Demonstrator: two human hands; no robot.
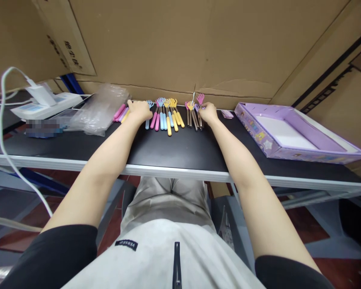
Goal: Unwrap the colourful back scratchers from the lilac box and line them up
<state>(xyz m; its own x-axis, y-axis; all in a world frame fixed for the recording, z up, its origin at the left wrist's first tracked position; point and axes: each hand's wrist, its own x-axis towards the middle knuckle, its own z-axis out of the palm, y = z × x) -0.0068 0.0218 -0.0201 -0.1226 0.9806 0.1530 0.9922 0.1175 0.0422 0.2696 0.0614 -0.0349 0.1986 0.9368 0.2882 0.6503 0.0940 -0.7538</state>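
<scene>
From my remote seat, I have the left hand (140, 111) beside colored-handled claw scratchers (165, 120) on the counter (180, 152), the right hand (209, 114) at brown-stemmed claw scratchers (195, 120); whether either hand's fingers pinch anything, I can't tell.

1. From here I can't see the left hand's (140, 111) fingertips, so its grip is unclear to me.
2. The right hand (209, 113) covers part of the brown-handled claw scratchers (194, 119); I can't tell which it grasps.
3. A pixelated patch (43, 127) masks something beside the plastic bags (100, 110).
4. I find the print on the small cards (227, 114) too small to read.
5. My view loses the white cable (1, 116) behind the left forearm (98, 178).
6. The bottom edge crops both black sleeves (57, 249).
</scene>
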